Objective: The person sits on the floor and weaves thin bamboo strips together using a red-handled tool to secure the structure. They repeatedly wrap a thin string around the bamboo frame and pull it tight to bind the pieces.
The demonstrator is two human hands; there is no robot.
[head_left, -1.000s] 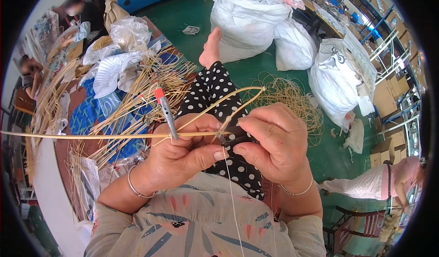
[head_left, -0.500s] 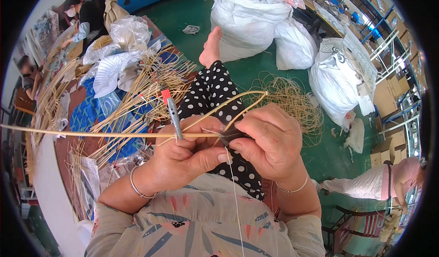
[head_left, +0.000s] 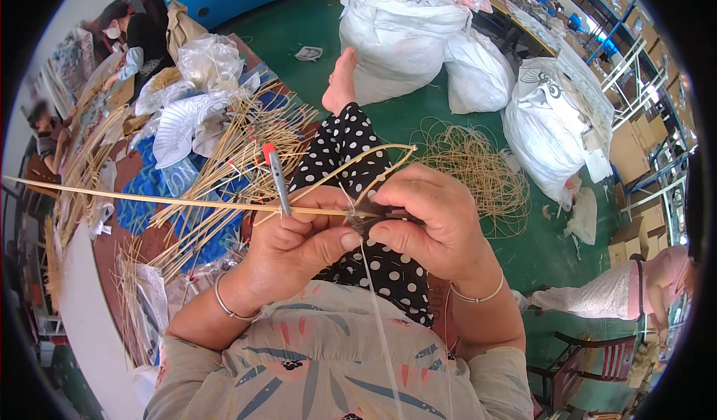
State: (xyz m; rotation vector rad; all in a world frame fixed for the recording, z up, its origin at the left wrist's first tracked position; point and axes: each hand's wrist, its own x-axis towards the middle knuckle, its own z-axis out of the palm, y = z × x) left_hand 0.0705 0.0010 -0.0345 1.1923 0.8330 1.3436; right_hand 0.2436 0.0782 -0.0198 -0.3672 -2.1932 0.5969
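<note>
- A workshop with a green floor point(head_left: 418, 114); big white sacks point(head_left: 407, 35) stand far, a tangle of thin cane point(head_left: 470, 170) lies right of the raised leg.
- A pile of split strips point(head_left: 224, 166) covers the low surface at left, with white plastic bags point(head_left: 202, 65) beyond it.
- The left hand point(head_left: 295, 244) is closed, thumb pressing down on a long strip point(head_left: 149, 198) just where the two hands meet.
- The strip's long axis runs nearly level, from the hands out to the far left, where its tip fades at the rim of the view.
- A pen-like tool point(head_left: 275, 177) with a red cap stands upright from the left hand's fingers, cap pointing far.
- The right hand point(head_left: 437, 222) is closed too, fingertips pinching a small dark piece against the strip; what that piece is cannot be made out.
- A curved strip point(head_left: 373, 160) bows up over the polka-dot trouser leg point(head_left: 351, 144) and bends back into the right hand.
- A thin white thread point(head_left: 377, 312) hangs from the hands toward the near edge.
- Both forearms are cut off by the patterned shirt point(head_left: 336, 360).
</note>
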